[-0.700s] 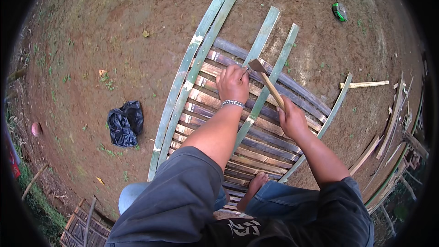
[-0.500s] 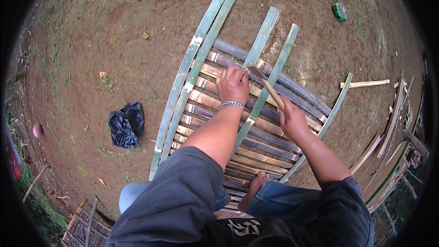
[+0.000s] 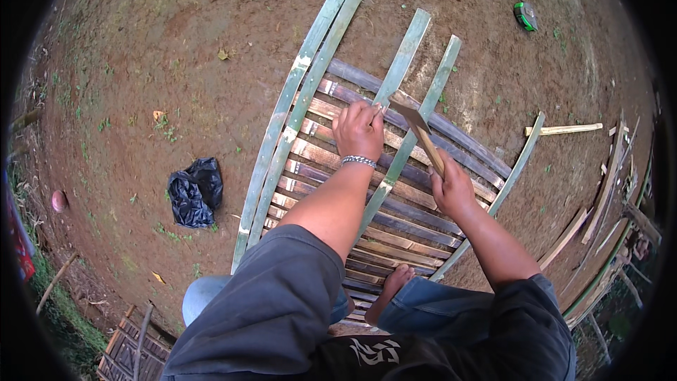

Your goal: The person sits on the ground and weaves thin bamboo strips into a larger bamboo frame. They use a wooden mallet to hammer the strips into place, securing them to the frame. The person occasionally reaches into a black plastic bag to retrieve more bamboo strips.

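Note:
A bamboo panel (image 3: pixel 331 148) of brown cross slats under long green strips lies on the bare earth. My left hand (image 3: pixel 358 129), with a metal bracelet on the wrist, presses down on a green strip (image 3: pixel 403 63); its fingertips seem to pinch something small, which I cannot make out. My right hand (image 3: pixel 451 189) grips the wooden handle of a hammer (image 3: pixel 417 130). The hammer's head hangs just to the right of my left fingers, close above the strip. A bare foot (image 3: pixel 391 289) rests on the panel's near end.
A crumpled black plastic bag (image 3: pixel 194 192) lies left of the panel. A green tape measure (image 3: pixel 525 15) sits far right on the dirt. Loose bamboo strips and sticks (image 3: pixel 564 129) are piled along the right edge. Another slatted piece (image 3: pixel 123 349) shows at lower left.
The hammer head dropped toward the strip and has come back up a little beside my left fingers. My left hand stays where it was.

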Demonstrator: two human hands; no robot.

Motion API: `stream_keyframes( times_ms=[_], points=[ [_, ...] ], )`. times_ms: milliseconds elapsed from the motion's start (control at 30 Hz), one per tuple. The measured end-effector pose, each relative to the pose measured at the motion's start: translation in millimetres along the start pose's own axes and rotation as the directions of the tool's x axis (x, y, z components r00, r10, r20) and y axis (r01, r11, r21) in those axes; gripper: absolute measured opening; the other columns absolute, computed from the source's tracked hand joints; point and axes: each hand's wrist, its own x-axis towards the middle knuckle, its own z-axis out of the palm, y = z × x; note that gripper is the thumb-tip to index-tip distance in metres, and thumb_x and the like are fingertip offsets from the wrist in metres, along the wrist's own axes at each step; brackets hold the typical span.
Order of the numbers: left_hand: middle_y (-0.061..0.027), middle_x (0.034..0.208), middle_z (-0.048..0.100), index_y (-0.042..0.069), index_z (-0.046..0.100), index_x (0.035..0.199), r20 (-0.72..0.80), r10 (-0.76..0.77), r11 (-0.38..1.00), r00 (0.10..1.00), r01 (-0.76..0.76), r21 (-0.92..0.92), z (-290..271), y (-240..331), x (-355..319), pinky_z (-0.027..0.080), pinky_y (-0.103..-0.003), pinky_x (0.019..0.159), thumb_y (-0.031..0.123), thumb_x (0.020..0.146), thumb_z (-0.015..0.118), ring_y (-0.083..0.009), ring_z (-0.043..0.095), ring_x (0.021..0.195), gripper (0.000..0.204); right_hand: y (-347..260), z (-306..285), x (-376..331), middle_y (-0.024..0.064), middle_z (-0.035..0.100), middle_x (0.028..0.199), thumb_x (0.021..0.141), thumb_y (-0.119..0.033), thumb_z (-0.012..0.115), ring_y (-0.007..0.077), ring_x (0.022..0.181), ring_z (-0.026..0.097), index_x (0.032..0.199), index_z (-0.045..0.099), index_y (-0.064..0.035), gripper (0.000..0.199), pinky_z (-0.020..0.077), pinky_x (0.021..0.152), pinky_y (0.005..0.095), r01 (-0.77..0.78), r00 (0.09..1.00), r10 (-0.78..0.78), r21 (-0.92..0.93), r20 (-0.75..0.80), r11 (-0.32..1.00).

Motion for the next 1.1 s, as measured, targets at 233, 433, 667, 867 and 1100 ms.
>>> stream_keyframes(
  times_ms=[233, 433, 667, 867, 1100],
  points=[
    [-0.0011, 0.096, 0.068, 0.012, 0.074, 0.087, 0.005, -0.01, 1.0, 1.0, 0.01, 0.025, 0.2, 0.0, 0.7, 0.046, -0.041, 0.087, 0.017, 0.083, 0.079, -0.025, 0.065, 0.094, 0.008, 0.2, -6.6, 0.0, 0.0252, 0.068, 0.118, 0.096, -0.011, 0.064, 0.0464, 0.101, 0.068, 0.138, 0.051, -0.0063, 0.044, 0.0572, 0.086, 0.0495, -0.022, 1.0, 0.022, -0.03, 0.003, 0.999],
    [-0.0017, 0.096, 0.068, 0.013, 0.076, 0.089, -0.011, -0.006, 1.0, 1.0, 0.006, 0.012, 0.9, 0.4, 0.6, 0.046, -0.041, 0.086, 0.018, 0.084, 0.08, -0.0249, 0.065, 0.094, 0.008, 2.2, -5.3, -2.6, 0.0254, 0.068, 0.118, 0.098, -0.012, 0.063, 0.0466, 0.101, 0.068, 0.139, 0.052, -0.0055, 0.043, 0.0562, 0.086, 0.0497, 0.009, 0.999, -0.007, 0.052, -0.045, 0.999],
    [-0.0029, 0.099, 0.066, 0.013, 0.076, 0.096, -0.017, 0.005, 1.0, 1.0, -0.006, -0.001, 0.4, 0.3, -2.7, 0.046, -0.043, 0.089, 0.02, 0.083, 0.079, -0.026, 0.064, 0.096, 0.015, -1.0, -4.9, -0.6, 0.0276, 0.07, 0.11, 0.099, -0.016, 0.063, 0.0472, 0.102, 0.068, 0.141, 0.052, -0.0048, 0.046, 0.055, 0.087, 0.0488, -0.206, 0.978, 0.208, 0.134, -0.004, 0.969],
    [-0.0136, 0.112, 0.065, 0.005, 0.067, 0.118, -0.017, -0.073, 0.99, 0.997, 0.071, -0.12, -1.9, -0.5, -3.5, 0.046, -0.048, 0.094, 0.014, 0.089, 0.061, -0.0335, 0.063, 0.102, 0.03, 4.4, -16.3, -11.2, 0.0287, 0.069, 0.11, 0.099, -0.017, 0.064, 0.0471, 0.103, 0.069, 0.143, 0.051, -0.0047, 0.048, 0.0548, 0.088, 0.0462, -0.244, 0.969, 0.245, 0.185, 0.018, 0.952],
    [-0.0184, 0.135, 0.056, 0.003, 0.057, 0.131, -0.084, -0.112, 0.988, 0.99, 0.12, 0.096, -1.2, -2.6, -4.2, 0.033, -0.06, 0.108, 0.013, 0.09, 0.057, -0.0389, 0.05, 0.13, 0.042, -7.5, -14.2, -19.4, 0.0288, 0.069, 0.113, 0.099, -0.019, 0.064, 0.0461, 0.109, 0.068, 0.143, 0.051, -0.0031, 0.048, 0.0535, 0.092, 0.0459, -0.255, 0.963, 0.268, 0.233, -0.025, 0.938]
  ],
)
